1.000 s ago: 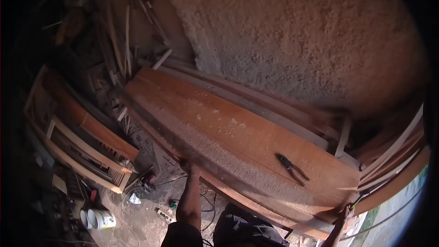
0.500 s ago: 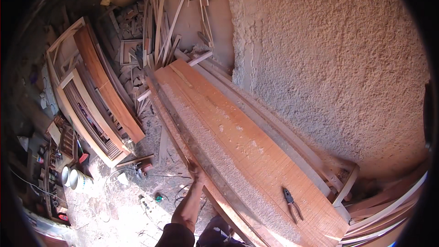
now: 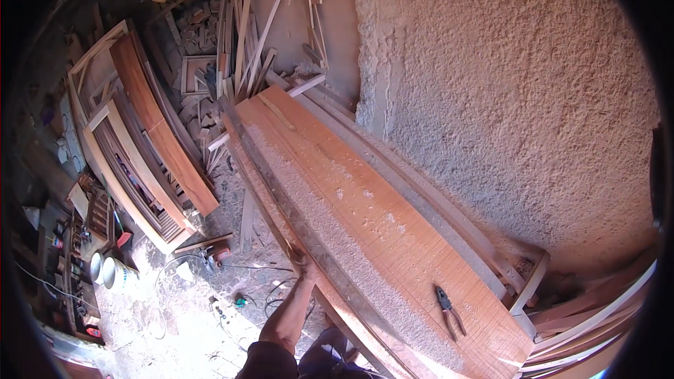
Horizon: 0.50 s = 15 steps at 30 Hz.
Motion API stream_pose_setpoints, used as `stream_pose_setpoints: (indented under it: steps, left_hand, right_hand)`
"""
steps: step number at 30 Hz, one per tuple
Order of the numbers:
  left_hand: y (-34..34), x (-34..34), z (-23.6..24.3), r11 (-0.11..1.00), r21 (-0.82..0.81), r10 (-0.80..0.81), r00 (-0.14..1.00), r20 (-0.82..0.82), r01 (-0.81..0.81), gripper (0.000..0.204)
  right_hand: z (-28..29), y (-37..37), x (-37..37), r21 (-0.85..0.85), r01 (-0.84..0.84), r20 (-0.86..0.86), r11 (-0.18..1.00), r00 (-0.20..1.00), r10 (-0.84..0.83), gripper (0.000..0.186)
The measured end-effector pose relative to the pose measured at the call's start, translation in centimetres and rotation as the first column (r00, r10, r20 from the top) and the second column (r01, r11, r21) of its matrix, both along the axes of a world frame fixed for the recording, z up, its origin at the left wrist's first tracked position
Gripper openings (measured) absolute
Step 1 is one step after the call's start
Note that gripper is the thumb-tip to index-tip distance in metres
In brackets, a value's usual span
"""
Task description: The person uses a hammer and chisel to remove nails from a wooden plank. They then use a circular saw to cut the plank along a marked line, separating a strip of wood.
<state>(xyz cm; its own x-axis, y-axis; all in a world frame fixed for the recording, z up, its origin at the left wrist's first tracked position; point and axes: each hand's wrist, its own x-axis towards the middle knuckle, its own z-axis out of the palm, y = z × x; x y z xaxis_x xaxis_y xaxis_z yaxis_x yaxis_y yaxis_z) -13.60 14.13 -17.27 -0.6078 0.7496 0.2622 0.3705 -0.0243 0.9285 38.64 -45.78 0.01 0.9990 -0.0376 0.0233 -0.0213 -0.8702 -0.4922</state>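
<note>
My left hand [image 3: 302, 264] grips the left edge of a long wooden plank [image 3: 270, 200], its fingers curled at the edge and partly hidden. That plank runs lengthwise along the left side of a wide reddish-brown board [image 3: 372, 203]. Pale sawdust [image 3: 330, 238] covers a long band of the board beside the plank. Pliers [image 3: 448, 311] with dark jaws lie on the board's near right part, their handles spread apart. My right hand is out of the picture.
Wooden frames [image 3: 133, 140] lean at the left, with white buckets [image 3: 116, 274] below them. Offcuts and upright strips [image 3: 246, 35] crowd the far end. A rough wall [image 3: 505, 98] rises at the right, above stacked timber [image 3: 597, 319]. A cable [image 3: 165, 288] crosses the floor.
The view has shifted slightly, with the frames and buckets a little further left. My left hand keeps its place on the plank, and the pliers lie as before.
</note>
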Motion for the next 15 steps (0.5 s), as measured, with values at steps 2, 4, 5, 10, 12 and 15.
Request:
stream_pose_setpoints:
  steps: [2, 4, 5, 10, 12, 15]
  left_hand:
    - [0.1, -0.3, -0.2, 0.998, -0.022, -0.055, 0.994, 0.097, 0.057, 0.048]
    - [0.4, -0.6, -0.1, 0.986, -0.104, -0.101, 0.959, 0.266, 0.133, 0.042]
    - [0.3, -0.5, 0.0, 0.96, -0.225, -0.073, 0.927, 0.369, 0.165, 0.04]
    - [-0.7, 1.1, 3.5, 0.994, -0.047, -0.096, 0.995, 0.012, 0.096, 0.051]
    - [-1.8, 1.1, 6.1, 0.991, -0.091, -0.082, 0.989, 0.121, 0.093, 0.057]
    - [-2.1, -1.1, 10.8, 0.936, -0.351, -0.072, 0.995, -0.071, 0.043, 0.059]
  right_hand:
    - [0.1, 0.1, -0.2, -0.008, -0.008, 0.004, 1.0, 1.0, 0.008, 0.031]
    - [0.1, 0.0, -0.3, -0.025, -0.016, 0.012, 1.0, 1.0, 0.016, 0.031]
    - [0.1, 0.0, -0.3, -0.03, -0.022, 0.02, 0.999, 1.0, 0.022, 0.031]
    - [0.2, -0.2, -0.8, -0.073, -0.035, 0.026, 0.997, 0.999, 0.037, 0.031]
    - [0.3, -0.2, -1.1, -0.098, -0.053, 0.041, 0.994, 0.998, 0.057, 0.031]
    - [1.1, -0.7, -1.8, -0.146, -0.08, 0.075, 0.986, 0.993, 0.092, 0.031]
